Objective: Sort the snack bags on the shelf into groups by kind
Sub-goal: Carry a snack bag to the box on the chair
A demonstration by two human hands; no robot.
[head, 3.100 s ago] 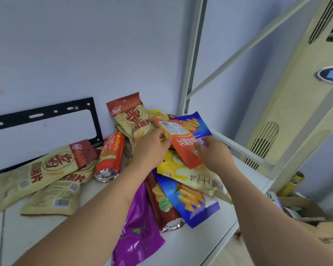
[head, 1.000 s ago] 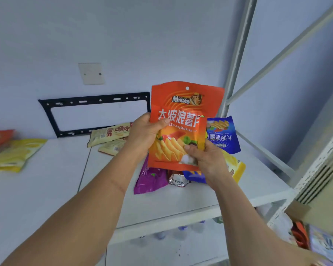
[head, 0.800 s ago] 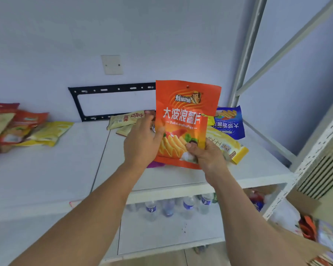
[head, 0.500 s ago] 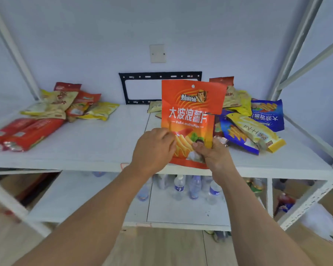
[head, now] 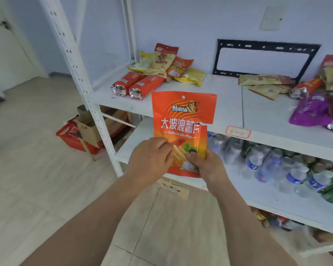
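Note:
An orange chip bag point(head: 183, 120) stands upright in front of the white shelf point(head: 225, 110). My left hand point(head: 150, 162) grips its lower left part and my right hand point(head: 204, 166) pinches its lower right corner. On the shelf's left end lie two red tube packs point(head: 140, 85) beside a pile of beige, red and yellow bags point(head: 165, 64). At the right end lie beige bags point(head: 263, 83), a purple bag point(head: 309, 112) and another red tube pack point(head: 306, 88), partly cut off by the frame edge.
A black metal bracket point(head: 265, 60) hangs on the wall behind the shelf. Several water bottles point(head: 273, 166) stand on the lower shelf. A red basket point(head: 71, 137) and cardboard boxes point(head: 96, 123) sit on the floor at the left, behind the white shelf post point(head: 85, 77).
Both hands lifted the orange bag from the right pile and carried it left. My view has swung left and pulled back, so the shelf's left end and the floor are in sight.

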